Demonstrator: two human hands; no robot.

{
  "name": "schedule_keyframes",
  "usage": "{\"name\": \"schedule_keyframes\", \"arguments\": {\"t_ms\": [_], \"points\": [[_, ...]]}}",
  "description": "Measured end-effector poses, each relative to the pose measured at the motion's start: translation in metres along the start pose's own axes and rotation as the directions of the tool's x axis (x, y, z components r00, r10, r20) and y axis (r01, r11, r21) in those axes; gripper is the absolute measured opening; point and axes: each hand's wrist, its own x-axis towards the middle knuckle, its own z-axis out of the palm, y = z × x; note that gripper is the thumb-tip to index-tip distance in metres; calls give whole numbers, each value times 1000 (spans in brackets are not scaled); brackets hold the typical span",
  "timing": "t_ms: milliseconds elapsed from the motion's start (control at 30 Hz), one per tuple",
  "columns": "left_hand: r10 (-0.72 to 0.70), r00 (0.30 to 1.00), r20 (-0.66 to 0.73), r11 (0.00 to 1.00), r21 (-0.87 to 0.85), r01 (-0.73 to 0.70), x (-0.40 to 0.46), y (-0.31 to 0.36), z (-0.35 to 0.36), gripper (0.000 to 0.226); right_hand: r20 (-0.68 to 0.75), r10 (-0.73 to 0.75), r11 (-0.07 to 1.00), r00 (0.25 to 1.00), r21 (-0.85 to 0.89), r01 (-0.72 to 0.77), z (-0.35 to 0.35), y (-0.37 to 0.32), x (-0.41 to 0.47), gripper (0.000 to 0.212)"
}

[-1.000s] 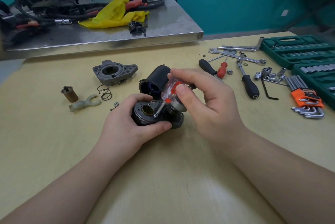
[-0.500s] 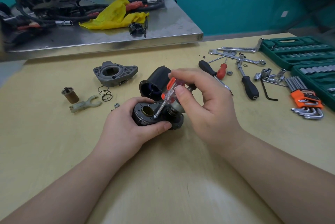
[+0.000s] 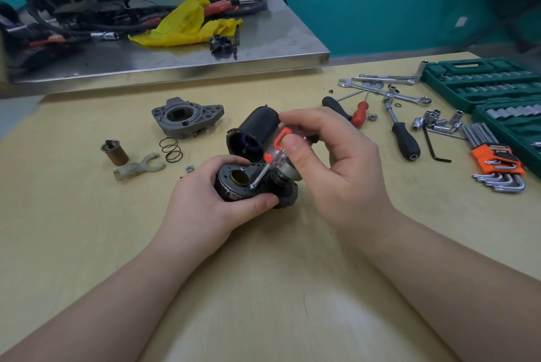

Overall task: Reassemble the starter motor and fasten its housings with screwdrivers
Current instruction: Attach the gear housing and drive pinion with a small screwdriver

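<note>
Black starter-motor end housing (image 3: 234, 186) sits at centre of the yellow wooden worktop (image 3: 263, 288), clasped by the left hand (image 3: 210, 203): fingers wrap its far side, thumb presses the near edge. Brass bushing visible in its face. Right hand (image 3: 336, 168) pinches a small screwdriver (image 3: 273, 153) with clear-and-orange handle between thumb and fingertips; shaft slants down toward 7 o'clock, tip touching the housing face just right of the bushing. Both grips clenched, left on housing, right on screwdriver.

Black cylindrical motor body (image 3: 254, 133) lies on its side just behind the hands at 12 o'clock, open end facing the camera. Grey cast nose housing (image 3: 187, 118) at 11 o'clock. At 9 to 10 o'clock: coil spring (image 3: 171, 149), brass-coloured plunger (image 3: 114, 152), pale shift fork (image 3: 137, 168), small nut (image 3: 190, 168) near the left fingers.

At 2 o'clock: red-handled screwdriver (image 3: 360, 114) and black-handled screwdriver (image 3: 336, 107) partly hidden behind the right hand, ratchet driver with black handle (image 3: 405, 142), wrenches (image 3: 383, 89), loose sockets (image 3: 436, 123). At 3 o'clock: hex keys in an orange holder (image 3: 494, 162), green socket case (image 3: 480, 80) at the right edge.

Metal bench (image 3: 205, 54) behind, at 12 o'clock, carries a yellow rag (image 3: 184, 25) and cables.
</note>
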Motion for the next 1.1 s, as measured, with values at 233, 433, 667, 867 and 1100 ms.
{"name": "schedule_keyframes", "arguments": {"t_ms": [233, 433, 667, 867, 1100], "points": [[-4, 1000, 3, 1000, -8, 4, 1, 0, 0, 69, 0, -11, 1000, 1000, 16, 11, 0, 0, 0, 22], [-8, 1000, -2, 1000, -11, 8, 1, -1, 0, 66, 10, 29, 999, 1000, 25, -29, -1, -1, 0, 21], [-17, 1000, 7, 999, -30, 17, 1, 0, 0, 67, 1, 21, 999, 1000, 46, -21, -2, -2, 0, 24], [-11, 1000, 2, 1000, -18, 11, 1, -1, 0, 63, 1, 29, 999, 1000, 38, -29, 0, -2, 0, 22], [-17, 1000, 2, 1000, -19, 17, 1, -3, 0, 71, -7, 53, 996, 999, 75, -52, -1, -1, 0, 24]]}}
